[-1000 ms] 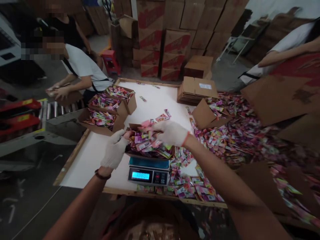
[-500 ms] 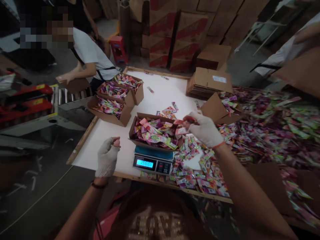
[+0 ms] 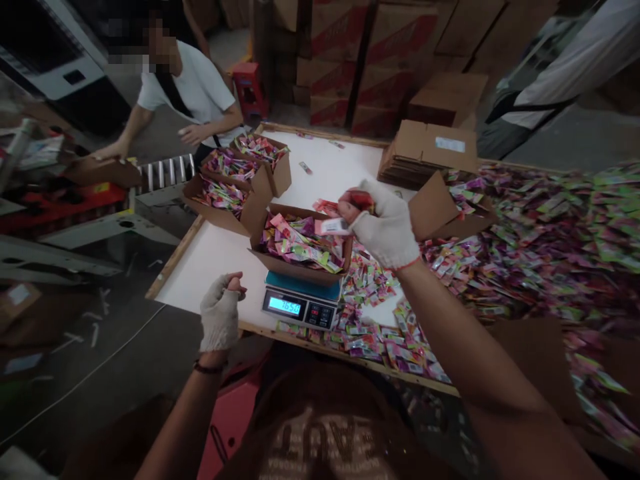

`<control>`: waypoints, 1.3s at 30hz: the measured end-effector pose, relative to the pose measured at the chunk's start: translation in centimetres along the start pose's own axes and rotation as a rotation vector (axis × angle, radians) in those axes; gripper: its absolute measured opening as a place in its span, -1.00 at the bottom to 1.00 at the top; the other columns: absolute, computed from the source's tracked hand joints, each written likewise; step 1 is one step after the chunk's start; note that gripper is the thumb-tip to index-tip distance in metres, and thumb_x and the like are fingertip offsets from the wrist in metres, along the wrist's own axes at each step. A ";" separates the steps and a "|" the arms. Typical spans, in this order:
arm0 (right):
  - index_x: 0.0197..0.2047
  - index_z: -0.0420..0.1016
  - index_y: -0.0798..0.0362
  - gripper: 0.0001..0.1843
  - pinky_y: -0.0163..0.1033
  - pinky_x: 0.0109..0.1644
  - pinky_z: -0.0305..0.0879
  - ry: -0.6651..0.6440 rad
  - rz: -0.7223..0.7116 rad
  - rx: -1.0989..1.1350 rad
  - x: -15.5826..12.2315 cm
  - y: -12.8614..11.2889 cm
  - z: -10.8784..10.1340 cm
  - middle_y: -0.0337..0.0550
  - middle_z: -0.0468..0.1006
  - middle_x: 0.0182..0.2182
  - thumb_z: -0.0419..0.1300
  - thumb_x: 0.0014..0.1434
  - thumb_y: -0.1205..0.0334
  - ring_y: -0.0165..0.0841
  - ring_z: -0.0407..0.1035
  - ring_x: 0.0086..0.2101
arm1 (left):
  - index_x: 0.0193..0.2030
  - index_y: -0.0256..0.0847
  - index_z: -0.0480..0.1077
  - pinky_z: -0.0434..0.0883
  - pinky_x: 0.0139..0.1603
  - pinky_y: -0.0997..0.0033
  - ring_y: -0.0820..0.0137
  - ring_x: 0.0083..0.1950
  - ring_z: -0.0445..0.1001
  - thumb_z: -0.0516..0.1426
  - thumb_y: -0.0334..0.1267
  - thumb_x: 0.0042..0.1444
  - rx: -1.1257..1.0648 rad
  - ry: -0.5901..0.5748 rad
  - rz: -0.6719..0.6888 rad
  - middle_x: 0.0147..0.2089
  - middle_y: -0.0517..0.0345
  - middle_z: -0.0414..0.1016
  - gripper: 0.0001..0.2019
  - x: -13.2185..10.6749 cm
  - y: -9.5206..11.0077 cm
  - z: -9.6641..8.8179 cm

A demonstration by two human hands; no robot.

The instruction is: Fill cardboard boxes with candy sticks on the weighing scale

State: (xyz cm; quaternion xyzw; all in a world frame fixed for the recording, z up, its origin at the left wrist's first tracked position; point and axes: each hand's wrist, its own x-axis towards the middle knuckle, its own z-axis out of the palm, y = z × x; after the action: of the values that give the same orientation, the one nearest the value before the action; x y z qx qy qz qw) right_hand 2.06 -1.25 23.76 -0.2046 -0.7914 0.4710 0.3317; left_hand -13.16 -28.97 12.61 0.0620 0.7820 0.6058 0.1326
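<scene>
Packet [image 3: 331,227] gripped by right hand [image 3: 384,225], box [image 3: 290,268] borne on scale [image 3: 303,309] left of that hand, left hand [image 3: 221,312] released, half-curled

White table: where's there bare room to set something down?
Two patches on the white table: the near-left one, between the three filled boxes, the left hand and the scale; and the far one, between those boxes and the flattened cartons, with a few loose sachets. The right side is crowded by the sachet heap.
</scene>
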 end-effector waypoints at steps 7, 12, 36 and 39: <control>-0.11 0.57 0.00 -0.87 -0.10 0.10 0.52 -0.194 0.073 -0.239 2.3 2.2 4.8 -0.16 0.65 -0.21 0.26 0.26 0.25 -0.23 0.51 -0.13 | -0.09 -0.23 0.66 0.48 -0.22 0.32 0.33 -0.31 0.52 0.33 0.13 0.04 0.067 0.063 -0.045 -0.37 0.14 0.57 -0.53 -2.8 -2.0 -1.7; -0.27 0.46 -0.02 -0.93 -0.16 -0.09 0.49 -0.104 0.256 -0.126 2.4 4.9 3.7 -0.25 0.54 -0.38 0.19 0.18 0.19 -0.29 0.45 -0.28 | -0.10 -0.23 0.66 0.50 -0.22 0.30 0.31 -0.31 0.53 0.35 0.14 0.03 0.055 0.055 -0.026 -0.38 0.13 0.58 -0.52 -2.5 -2.3 -1.9; -0.15 0.51 -0.08 -0.74 -0.19 -0.28 0.48 0.262 0.238 0.073 -2.6 1.2 -0.3 -0.25 0.51 -0.28 0.36 0.23 -0.04 -0.35 0.44 -0.36 | -0.16 -0.18 0.63 0.39 -0.23 0.36 0.40 -0.36 0.46 0.29 0.01 0.05 -0.094 -0.129 0.142 -0.45 0.22 0.53 -0.66 9.7 1.2 2.4; -0.14 0.53 -0.05 -0.76 -0.11 -0.09 0.57 0.170 0.181 0.104 -0.7 1.1 2.6 -0.20 0.57 -0.23 0.30 0.24 -0.01 -0.32 0.50 -0.25 | -0.17 -0.18 0.62 0.41 -0.24 0.35 0.37 -0.35 0.48 0.30 0.01 0.02 -0.113 -0.161 0.113 -0.44 0.20 0.54 -0.66 10.5 1.2 3.3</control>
State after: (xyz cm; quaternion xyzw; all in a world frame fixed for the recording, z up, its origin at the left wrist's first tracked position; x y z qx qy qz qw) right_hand 0.66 -2.78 21.71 -0.2970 -0.7134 0.5201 0.3639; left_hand -22.33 -22.87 11.66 0.1468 0.7289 0.6484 0.1639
